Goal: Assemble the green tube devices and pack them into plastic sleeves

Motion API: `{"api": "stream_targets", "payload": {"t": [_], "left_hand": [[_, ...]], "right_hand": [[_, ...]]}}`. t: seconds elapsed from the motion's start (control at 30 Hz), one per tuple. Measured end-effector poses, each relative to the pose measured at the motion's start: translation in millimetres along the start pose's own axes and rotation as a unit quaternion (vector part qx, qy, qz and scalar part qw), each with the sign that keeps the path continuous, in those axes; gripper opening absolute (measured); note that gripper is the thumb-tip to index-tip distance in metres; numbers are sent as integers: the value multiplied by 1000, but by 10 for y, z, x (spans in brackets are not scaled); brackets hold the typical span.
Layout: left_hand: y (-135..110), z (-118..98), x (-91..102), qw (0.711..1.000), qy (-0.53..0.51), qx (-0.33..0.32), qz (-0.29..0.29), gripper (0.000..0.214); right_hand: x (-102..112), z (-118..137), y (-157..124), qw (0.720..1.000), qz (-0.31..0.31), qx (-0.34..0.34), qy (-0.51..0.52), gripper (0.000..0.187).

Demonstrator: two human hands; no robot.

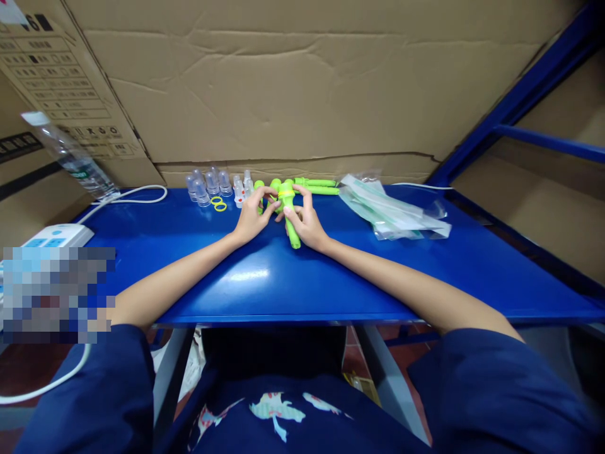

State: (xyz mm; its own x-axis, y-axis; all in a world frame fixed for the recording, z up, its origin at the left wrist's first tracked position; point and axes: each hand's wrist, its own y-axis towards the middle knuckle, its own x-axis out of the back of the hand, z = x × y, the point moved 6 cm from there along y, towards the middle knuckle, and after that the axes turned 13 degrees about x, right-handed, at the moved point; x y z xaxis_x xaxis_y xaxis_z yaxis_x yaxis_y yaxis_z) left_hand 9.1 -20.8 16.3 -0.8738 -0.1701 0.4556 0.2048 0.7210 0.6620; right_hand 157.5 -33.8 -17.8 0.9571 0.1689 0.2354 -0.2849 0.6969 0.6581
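Note:
My right hand (306, 226) is closed around a lime-green flashlight body (292, 232), its wide head up and its narrow handle tilted down toward me. A yellow ring (286, 193) sits around the head. From the other side, the curled thumb and fingers of my left hand (255, 217) meet the head near that ring; their exact contact is partly hidden. Just behind my hands stand more green flashlight bodies (259, 185), partly covered by my fingers. Two loose yellow rings (220, 206) lie left of my left hand, beside several clear plastic caps (202, 194).
Clear pieces with red marks (239, 192) stand behind my left hand. Green handles (321, 187) lie at the back. Plastic bags (392, 211) are on the right of the blue table (265, 290). A bottle (80, 161) and a white power strip (70, 236) are at left; cardboard (302, 82) walls the back.

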Motion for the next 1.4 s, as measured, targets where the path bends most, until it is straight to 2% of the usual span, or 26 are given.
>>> {"api": "stream_targets", "payload": {"t": [0.1,0.2,0.37,0.47,0.67,0.77,0.97,1.07,1.23,1.4], "left_hand": [[-9,-114,29,999,7,-47,-19,19],[-15,-164,20,997,-8,-69,-20,24],[8,12,-21,1000,-21,8,-18,29],[3,47,-33,999,-17,25,-10,29],[-11,-130,19,1000,14,-9,-15,24],[5,-119,15,1000,6,6,-2,19],[31,87,-40,998,-16,58,29,20],[20,106,-41,998,-15,59,30,21],[-6,-33,-7,1000,2,11,19,24],[10,-110,16,1000,3,-10,26,18]], "right_hand": [[22,-53,18,1000,0,0,-5,68],[44,-42,32,999,-2,15,-34,64],[40,-17,19,998,5,19,-63,78],[33,-7,11,997,11,30,-75,84],[25,-32,28,997,31,-11,-74,64],[23,-38,29,997,31,-26,-65,62],[4,-47,22,999,19,-14,-30,87],[13,-37,37,999,13,-7,-41,86],[33,-23,67,998,16,-5,-54,64],[-2,-77,32,999,19,-41,-24,66]]}}
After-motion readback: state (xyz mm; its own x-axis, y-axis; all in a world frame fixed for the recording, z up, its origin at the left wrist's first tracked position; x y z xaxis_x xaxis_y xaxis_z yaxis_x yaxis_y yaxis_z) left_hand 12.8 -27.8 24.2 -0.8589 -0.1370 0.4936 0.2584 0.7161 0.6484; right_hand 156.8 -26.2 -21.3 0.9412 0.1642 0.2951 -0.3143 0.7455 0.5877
